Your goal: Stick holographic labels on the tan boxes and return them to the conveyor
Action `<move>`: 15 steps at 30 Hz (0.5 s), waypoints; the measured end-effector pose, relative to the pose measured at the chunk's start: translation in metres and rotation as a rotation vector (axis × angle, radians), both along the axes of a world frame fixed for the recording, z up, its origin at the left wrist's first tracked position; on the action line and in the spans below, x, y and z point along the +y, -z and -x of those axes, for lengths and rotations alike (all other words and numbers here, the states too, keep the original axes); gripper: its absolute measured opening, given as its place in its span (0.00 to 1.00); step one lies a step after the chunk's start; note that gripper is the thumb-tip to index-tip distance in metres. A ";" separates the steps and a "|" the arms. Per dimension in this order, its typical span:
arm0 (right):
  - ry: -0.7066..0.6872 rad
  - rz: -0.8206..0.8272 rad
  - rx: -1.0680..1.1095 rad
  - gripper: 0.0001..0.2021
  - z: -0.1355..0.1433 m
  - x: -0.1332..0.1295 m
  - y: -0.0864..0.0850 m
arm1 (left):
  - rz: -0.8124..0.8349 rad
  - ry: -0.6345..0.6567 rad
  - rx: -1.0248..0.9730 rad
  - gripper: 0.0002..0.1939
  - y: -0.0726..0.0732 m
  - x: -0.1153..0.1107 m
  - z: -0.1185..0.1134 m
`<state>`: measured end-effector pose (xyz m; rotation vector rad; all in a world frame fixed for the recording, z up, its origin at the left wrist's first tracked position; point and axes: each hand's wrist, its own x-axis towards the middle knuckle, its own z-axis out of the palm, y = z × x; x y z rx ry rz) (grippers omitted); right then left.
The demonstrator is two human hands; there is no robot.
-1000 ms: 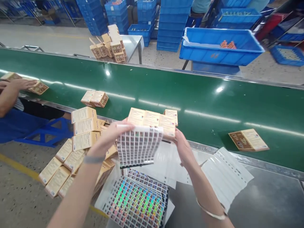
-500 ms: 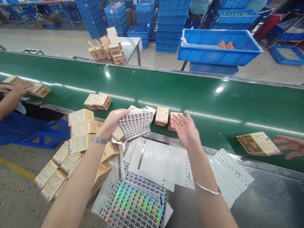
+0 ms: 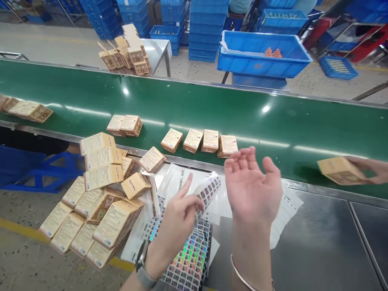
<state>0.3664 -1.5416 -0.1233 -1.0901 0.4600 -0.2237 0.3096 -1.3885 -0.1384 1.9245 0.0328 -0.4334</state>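
As we swing the sticker sheet (image 3: 209, 190) back over the table (image 3: 315, 230), our left hand (image 3: 177, 218) keeps it pinched, forefinger raised; our right hand (image 3: 253, 188) opens empty, palm towards us, leaving four boxes (image 3: 209, 138) lined up on the green belt (image 3: 194, 101).

A wide blue bin (image 3: 245, 65) holds some orange pieces (image 3: 268, 52). Stacked blue crates (image 3: 207, 34) stand to its left. A yellow line (image 3: 22, 229) marks the speckled floor (image 3: 18, 262) at lower left.
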 end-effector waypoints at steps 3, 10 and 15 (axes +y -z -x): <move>0.305 0.128 -0.119 0.11 0.018 0.026 -0.017 | 0.147 0.004 0.076 0.12 -0.011 -0.006 0.012; 0.390 0.386 -0.321 0.15 0.045 0.063 -0.027 | 0.280 -0.028 0.123 0.06 -0.026 0.003 0.031; 0.371 0.296 -0.314 0.15 0.050 0.072 -0.029 | 0.313 -0.044 0.055 0.07 -0.024 0.014 0.035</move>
